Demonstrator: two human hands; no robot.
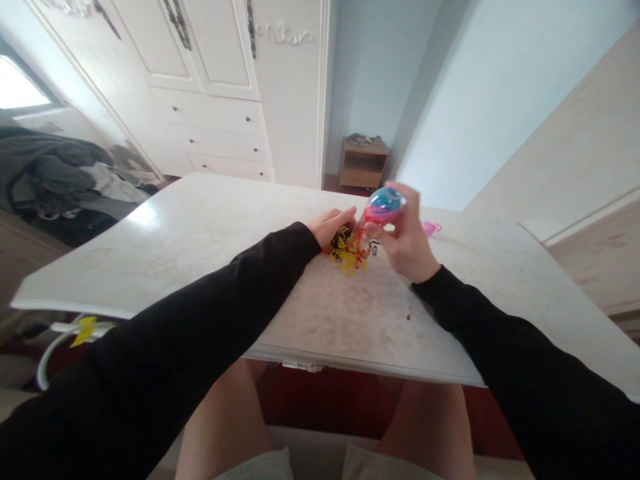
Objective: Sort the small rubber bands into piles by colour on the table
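Observation:
My right hand (407, 237) is wrapped round a clear plastic container (384, 202) of small coloured elastic bands, in blue, pink and red layers. It is tilted with its lower end down toward the table, over a loose pile of yellow, black and red bands (347, 257). My left hand (331, 227) rests at the left side of the pile, fingers extended and apart from the container's body; its fingertips are partly hidden. Several black bands (373, 249) lie just right of the pile. Behind my right hand a pink piece (430, 228), perhaps a lid, is partly covered.
The pale marble-look table (200, 267) has its near edge above my legs. A small dark speck (409, 315) lies on its right side. A wooden nightstand (364, 163) and white wardrobe (225, 127) stand beyond. Dark clothes (55, 173) are heaped at left.

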